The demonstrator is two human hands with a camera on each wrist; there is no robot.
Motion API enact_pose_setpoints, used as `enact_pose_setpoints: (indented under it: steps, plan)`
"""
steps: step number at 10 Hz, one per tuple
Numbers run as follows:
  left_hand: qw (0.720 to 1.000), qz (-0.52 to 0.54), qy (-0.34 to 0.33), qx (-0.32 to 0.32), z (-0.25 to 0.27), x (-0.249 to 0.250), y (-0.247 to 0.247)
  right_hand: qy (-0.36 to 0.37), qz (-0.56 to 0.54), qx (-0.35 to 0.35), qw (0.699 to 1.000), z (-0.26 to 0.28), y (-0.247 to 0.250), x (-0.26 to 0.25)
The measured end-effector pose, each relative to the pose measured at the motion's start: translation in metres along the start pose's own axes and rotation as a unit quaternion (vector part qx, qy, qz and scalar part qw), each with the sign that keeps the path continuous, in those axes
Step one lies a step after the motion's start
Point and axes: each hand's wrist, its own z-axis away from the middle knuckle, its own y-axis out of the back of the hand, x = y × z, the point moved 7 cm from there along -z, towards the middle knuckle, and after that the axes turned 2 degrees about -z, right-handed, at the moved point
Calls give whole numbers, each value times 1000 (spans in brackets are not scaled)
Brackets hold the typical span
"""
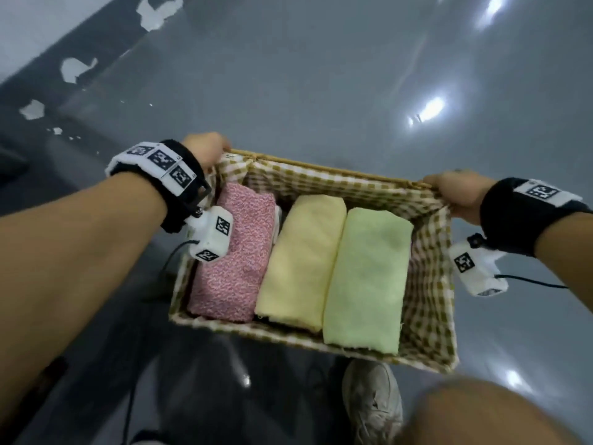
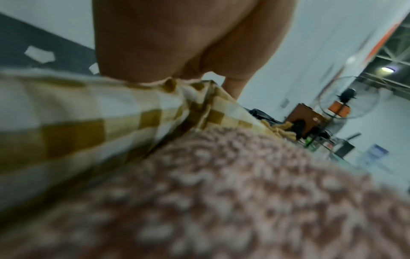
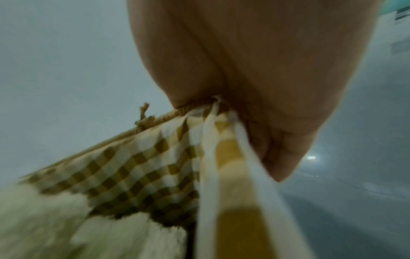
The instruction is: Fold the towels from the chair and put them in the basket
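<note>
A wicker basket [image 1: 324, 170] with a brown-and-white checked lining hangs above the grey floor. Three folded towels lie side by side inside: a pink one [image 1: 237, 261], a yellow one [image 1: 303, 261] and a green one [image 1: 369, 281]. My left hand [image 1: 205, 149] grips the basket's far left corner. My right hand [image 1: 459, 194] grips its far right corner. The left wrist view shows the pink towel [image 2: 221, 192], the lining [image 2: 88, 122] and my left hand [image 2: 188, 52] on the rim. In the right wrist view my right hand [image 3: 255, 78] clamps the rim and lining [image 3: 137, 166] beside the green towel [image 3: 44, 219].
Shiny grey floor [image 1: 321, 75] spreads all around, with a dark wall base and peeling white patches [image 1: 77, 69] at the left. My shoe [image 1: 373, 406] shows below the basket. A standing fan [image 2: 348, 98] and a brown cabinet [image 2: 310, 119] are far off.
</note>
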Motion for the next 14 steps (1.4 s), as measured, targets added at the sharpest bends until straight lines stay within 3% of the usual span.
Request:
enact_pose_setpoints:
  steps: [1, 2, 3, 4, 5, 6, 7, 8, 9, 10, 11, 13, 14]
  plan:
    - [994, 103, 45, -1, 6, -11, 9, -1, -93, 38, 995, 15, 13, -18]
    - [970, 230, 73, 16, 18, -11, 22, 0, -251, 6, 968, 43, 21, -48]
    - [864, 486, 130, -9, 51, -7, 34, -47, -349, 3, 936, 79, 33, -59]
    - [833, 534, 131, -61, 80, -6, 50, 11, -180, 49, 982, 116, 60, -60]
    - [824, 543, 119, -106, 120, -7, 63, -63, -423, 12, 904, 162, 76, -15]
    - [821, 535, 114, -163, 156, -27, 57, -34, -258, -105, 960, 177, 56, 13]
    - [816, 528, 149, -182, 181, -67, 34, -24, -184, -116, 976, 200, 47, 35]
    - [910, 382, 132, -92, 187, -106, 9, -27, -59, -114, 991, 197, 21, 69]
    - [977, 194, 84, -19, 185, -119, -17, 20, 160, -50, 986, 190, 1, 87]
    - [983, 161, 78, 30, 180, -124, -43, 73, 323, 36, 943, 177, -11, 91]
    - [976, 189, 85, 61, 175, -126, -57, 113, 401, 45, 908, 168, -24, 86]
    - [976, 184, 117, 25, 191, -129, -27, 41, 501, -46, 863, 174, -22, 44]
    - [963, 249, 89, 43, 211, -113, 26, 42, 357, -128, 924, 199, -27, -22]
